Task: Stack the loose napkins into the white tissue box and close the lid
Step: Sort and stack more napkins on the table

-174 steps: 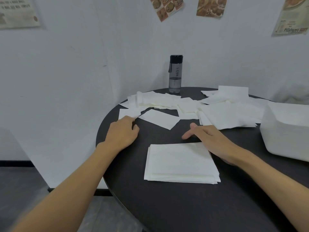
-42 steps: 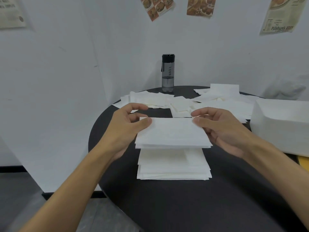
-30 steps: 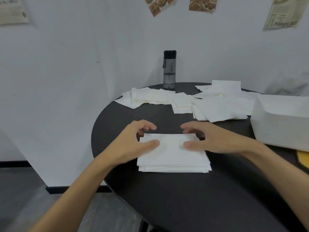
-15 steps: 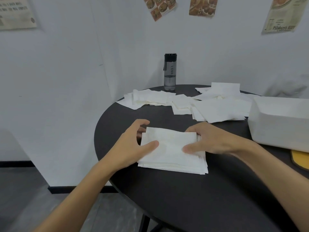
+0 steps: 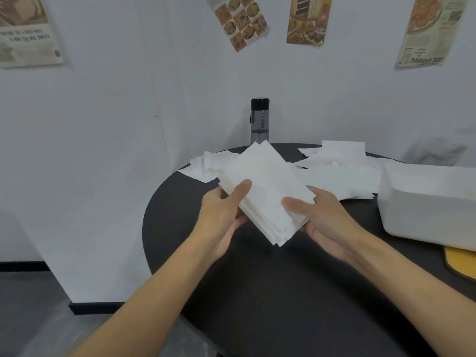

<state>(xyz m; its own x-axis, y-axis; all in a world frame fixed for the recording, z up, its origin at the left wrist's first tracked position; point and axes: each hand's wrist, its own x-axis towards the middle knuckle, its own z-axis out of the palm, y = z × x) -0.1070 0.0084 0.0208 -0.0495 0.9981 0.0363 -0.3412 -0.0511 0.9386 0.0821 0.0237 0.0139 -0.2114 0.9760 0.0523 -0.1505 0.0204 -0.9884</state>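
A round black table [image 5: 257,292] is filling the lower middle of the head view. It is standing in a corner of plain white walls [image 5: 103,150], with grey floor [image 5: 25,292] showing down to its left. The white tissue box [image 5: 425,202] is sitting at the table's right edge. Paper food posters [image 5: 306,19] are hanging on the walls high above and to the left of the box. A dark water bottle [image 5: 259,122] is standing upright at the far rim, well to the left of the box. A flat yellow piece [image 5: 461,264] is lying just beside the box's near side, cut off by the frame.

Loose napkins [image 5: 340,173] are lying scattered and overlapping from right beside the box's left wall out toward the bottle.

The napkin stack [image 5: 268,186] is being held above the table, left of the box and apart from it. It is a thick white pile, tilting with one corner pointing down, and its layered edges are showing slightly uneven. The left hand [image 5: 221,215] is gripping its left edge, thumb lying on top and fingers curling underneath. The right hand [image 5: 324,217] is gripping the opposite edge the same way.
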